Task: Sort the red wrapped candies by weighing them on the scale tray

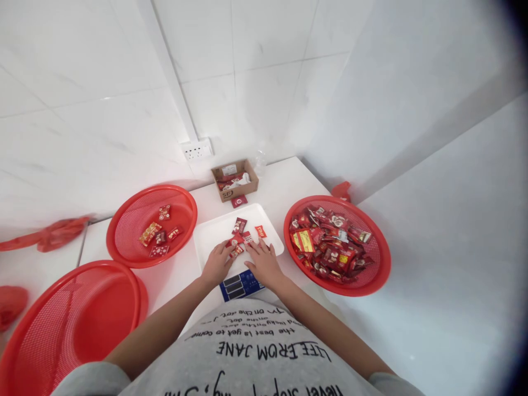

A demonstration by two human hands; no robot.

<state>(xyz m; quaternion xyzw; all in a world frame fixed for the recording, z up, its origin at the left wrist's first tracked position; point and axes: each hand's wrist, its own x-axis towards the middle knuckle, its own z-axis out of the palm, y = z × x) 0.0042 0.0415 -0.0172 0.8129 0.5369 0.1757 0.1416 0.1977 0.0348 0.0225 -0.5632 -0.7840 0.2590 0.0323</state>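
Several small wrapped packets (239, 225) are lying on the white tray (209, 235) of a scale (248, 281). My left hand (218, 265) is resting at their left, and I cannot tell whether it is gripping one. My right hand (264, 265) is lying palm down at their right, fingers spread open. A red basket (385, 256) heaped with more packets is standing to my right.

Packet (236, 251) partly covered, lower-left basket (105, 322) cropped
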